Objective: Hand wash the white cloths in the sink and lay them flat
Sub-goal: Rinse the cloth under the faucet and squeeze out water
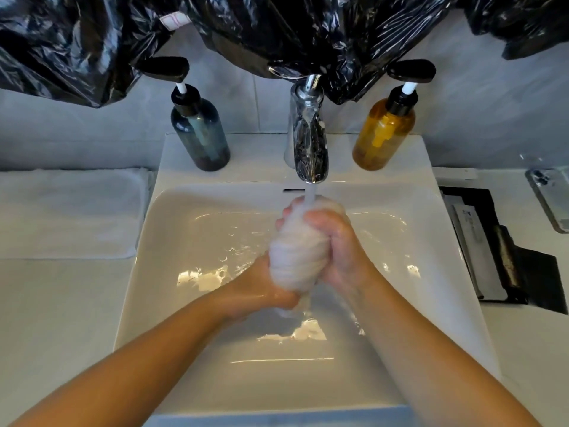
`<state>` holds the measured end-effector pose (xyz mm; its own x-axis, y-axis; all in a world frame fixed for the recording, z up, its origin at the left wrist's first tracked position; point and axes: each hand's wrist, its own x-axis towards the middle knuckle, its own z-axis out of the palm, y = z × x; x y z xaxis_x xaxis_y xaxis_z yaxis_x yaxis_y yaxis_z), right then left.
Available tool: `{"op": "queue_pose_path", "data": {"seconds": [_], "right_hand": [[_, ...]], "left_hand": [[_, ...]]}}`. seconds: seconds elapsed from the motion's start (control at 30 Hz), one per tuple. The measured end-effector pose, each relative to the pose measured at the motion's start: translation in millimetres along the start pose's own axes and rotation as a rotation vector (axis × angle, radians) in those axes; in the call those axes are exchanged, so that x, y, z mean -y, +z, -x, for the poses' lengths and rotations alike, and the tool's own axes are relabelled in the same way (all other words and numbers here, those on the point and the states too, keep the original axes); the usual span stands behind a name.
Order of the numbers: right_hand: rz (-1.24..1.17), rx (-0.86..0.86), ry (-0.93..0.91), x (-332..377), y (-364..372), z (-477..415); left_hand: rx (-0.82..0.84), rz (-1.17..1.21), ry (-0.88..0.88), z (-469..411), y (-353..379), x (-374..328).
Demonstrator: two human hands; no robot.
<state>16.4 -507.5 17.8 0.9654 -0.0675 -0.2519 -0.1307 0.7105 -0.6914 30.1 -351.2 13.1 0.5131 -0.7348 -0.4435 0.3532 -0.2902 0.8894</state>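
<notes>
White cloth [297, 251], bunched and blurred, lower end hidden: left grip [271, 291] is clenching its bottom, right grip [335, 241] is squeezing its upper side, over sink [172, 241].

We are at a bathroom washstand. A white ceramic sink [252, 155] sits in a pale counter [46, 303]. A chrome tap [308, 140] runs water at its back edge, with a dark pump bottle [200, 134] and an amber pump bottle [383, 134] either side. Grey wall tiles [61, 134] stand behind.

Bare forearms [154, 349], wet left hand [271, 288] and right hand [335, 248].
</notes>
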Motion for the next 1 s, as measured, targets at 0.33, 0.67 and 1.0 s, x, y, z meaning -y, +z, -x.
{"op": "queue_pose_path", "data": {"seconds": [0.33,0.67,1.0], "right_hand": [[-0.025,-0.146,0.097,-18,-21,35],[1.128,-0.219,-0.402,88,18,41],[1.949,0.101,-0.617,113,88,-4]], "left_hand": [[0.276,0.069,-0.257,11,12,14],[-0.212,-0.292,-0.051,27,6,-9],[-0.328,-0.457,0.005,46,12,-22]]}}
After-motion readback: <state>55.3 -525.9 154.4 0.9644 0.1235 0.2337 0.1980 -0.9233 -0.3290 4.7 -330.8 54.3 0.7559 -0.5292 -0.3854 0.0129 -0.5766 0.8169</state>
